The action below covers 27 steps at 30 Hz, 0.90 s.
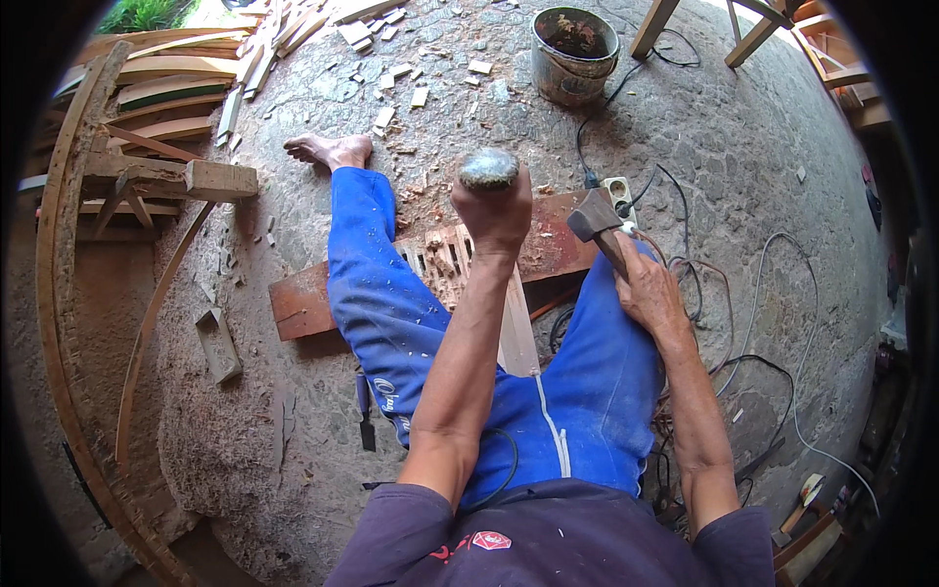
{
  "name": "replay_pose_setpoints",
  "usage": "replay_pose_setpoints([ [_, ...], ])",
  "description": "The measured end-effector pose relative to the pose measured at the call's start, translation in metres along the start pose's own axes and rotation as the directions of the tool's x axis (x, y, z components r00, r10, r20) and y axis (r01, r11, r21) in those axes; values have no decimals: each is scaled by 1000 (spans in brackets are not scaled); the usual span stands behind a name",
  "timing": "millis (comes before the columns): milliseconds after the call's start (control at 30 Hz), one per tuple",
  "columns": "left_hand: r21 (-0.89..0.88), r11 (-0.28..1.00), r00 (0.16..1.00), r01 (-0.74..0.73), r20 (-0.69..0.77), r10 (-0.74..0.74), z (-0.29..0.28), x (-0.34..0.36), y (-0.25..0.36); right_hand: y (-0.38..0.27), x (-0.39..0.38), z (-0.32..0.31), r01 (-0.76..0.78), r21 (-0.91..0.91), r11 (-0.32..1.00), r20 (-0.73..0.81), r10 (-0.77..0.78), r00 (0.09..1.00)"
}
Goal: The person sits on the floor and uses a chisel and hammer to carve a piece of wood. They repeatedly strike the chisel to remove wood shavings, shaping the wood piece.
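My left hand (494,210) is wrapped round an upright chisel, whose round, battered handle end (489,168) faces up; its blade is hidden below the fist. In my right hand (653,293), resting by my right thigh, is a hammer (594,215) with a dark squarish metal head and wooden handle. The hammer head is right of the chisel and apart from it. Under my left forearm lies a pale piece of wood (518,338) with several dark slots, partly hidden by the arm. It rests across a reddish board (303,301) between my legs.
A dirty bucket (574,73) stands ahead, with a socket strip (617,192) and cables on the right. Wooden framework (161,179) fills the left. A trough-like block (218,345), a flat-bladed tool (367,421) and wood chips (383,117) lie on the rough floor.
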<state>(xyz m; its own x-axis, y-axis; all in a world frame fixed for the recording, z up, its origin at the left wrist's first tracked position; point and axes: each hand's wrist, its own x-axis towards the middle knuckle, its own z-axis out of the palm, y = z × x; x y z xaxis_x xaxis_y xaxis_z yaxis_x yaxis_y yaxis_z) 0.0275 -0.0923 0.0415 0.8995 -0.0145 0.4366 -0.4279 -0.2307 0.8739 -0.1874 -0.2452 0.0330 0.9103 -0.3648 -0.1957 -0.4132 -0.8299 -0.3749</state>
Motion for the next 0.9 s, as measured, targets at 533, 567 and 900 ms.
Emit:
replay_pose_setpoints([
  [533, 66, 882, 875, 466, 115, -470, 43, 84, -84, 7, 16, 3, -53, 267, 962, -33, 64, 997],
  [567, 54, 837, 831, 544, 101, -547, 40, 92, -104, 2, 23, 2, -48, 277, 960, -10, 53, 999],
  [900, 45, 869, 856, 493, 155, -493, 48, 82, -126, 3, 26, -5, -147, 292, 945, 71, 132, 989],
])
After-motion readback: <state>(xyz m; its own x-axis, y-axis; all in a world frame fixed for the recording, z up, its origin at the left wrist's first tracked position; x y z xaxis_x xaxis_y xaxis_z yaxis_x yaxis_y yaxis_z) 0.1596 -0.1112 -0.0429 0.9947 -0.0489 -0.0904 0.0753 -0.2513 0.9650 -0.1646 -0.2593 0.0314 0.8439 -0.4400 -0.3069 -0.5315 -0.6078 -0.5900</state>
